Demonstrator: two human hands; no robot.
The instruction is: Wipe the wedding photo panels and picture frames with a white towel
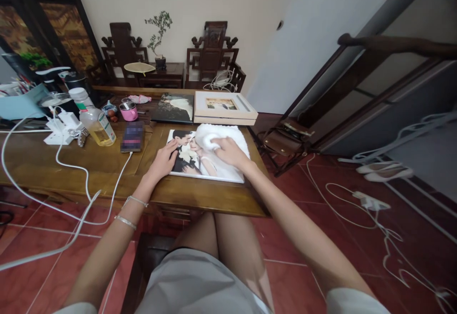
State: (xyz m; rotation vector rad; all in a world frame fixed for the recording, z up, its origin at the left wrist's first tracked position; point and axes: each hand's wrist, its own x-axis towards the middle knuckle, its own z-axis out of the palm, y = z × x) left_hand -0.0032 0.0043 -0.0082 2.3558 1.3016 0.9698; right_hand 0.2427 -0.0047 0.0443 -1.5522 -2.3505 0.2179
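A large photo board [191, 171] printed with a couple's picture lies flat near the table's front edge. Resting along its left edge is my left hand [166, 159], fingers stretched out and holding nothing. My right hand [230, 152] grips a wadded white cloth [207, 138], pressing it onto the upper middle of the picture. The cloth's exact shape blends with the white in the print, and part of it is covered by my fingers.
Behind the board are a dark photo panel [169, 106] and a pale framed box [228, 114]. To the left sit a phone [132, 137] on a charging cable, a pink cup [128, 111], a bottle [100, 128] and a power strip [62, 130]. A brown bag [285, 140] hangs right.
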